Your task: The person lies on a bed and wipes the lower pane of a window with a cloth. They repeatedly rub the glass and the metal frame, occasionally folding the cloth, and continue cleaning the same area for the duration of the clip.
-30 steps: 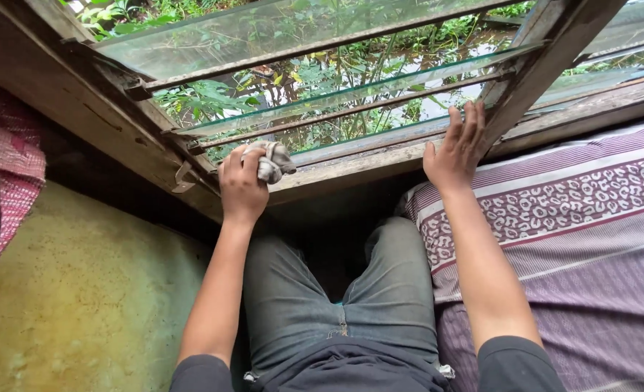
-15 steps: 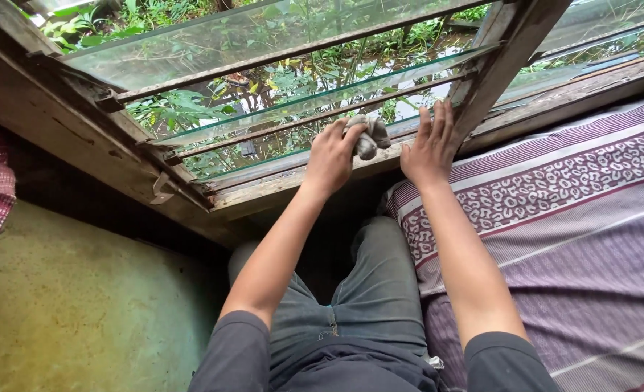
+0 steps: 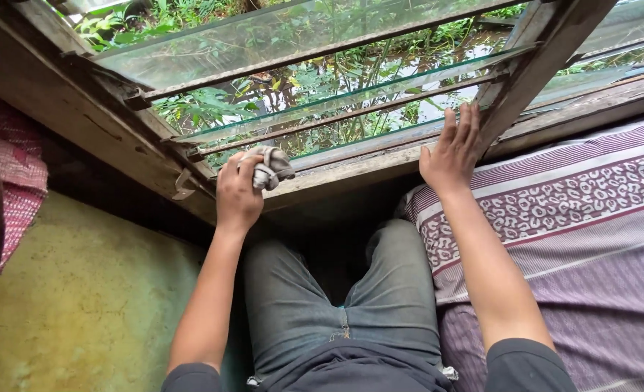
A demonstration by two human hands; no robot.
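Head camera view, looking down a person's arms toward a louvred window. A crumpled grey cloth point(image 3: 269, 167) sits left of centre in the frame, pressed on the weathered wooden sill point(image 3: 351, 173) at the window's lower left corner. The wad is bunched, its longer side running roughly along the sill, from left toward upper right. The left hand point(image 3: 238, 190) is closed around the cloth, fingers curled over its top, knuckles toward the camera. Just left of that hand a small metal latch point(image 3: 182, 185) hangs on the frame. The sill slants upward toward the right of the frame. Right of centre, the right hand point(image 3: 451, 154) lies flat and open, fingers spread and pointing up, touching the sill beside the dark upright post point(image 3: 532, 69); it holds nothing. Tilted glass slats point(image 3: 322, 101) fill the upper frame, with green plants behind them. Below, grey-trousered legs point(image 3: 336, 297) lie between a yellow-green wall point(image 3: 75, 305) at lower left and a purple striped patterned sheet point(image 3: 583, 239) at right.
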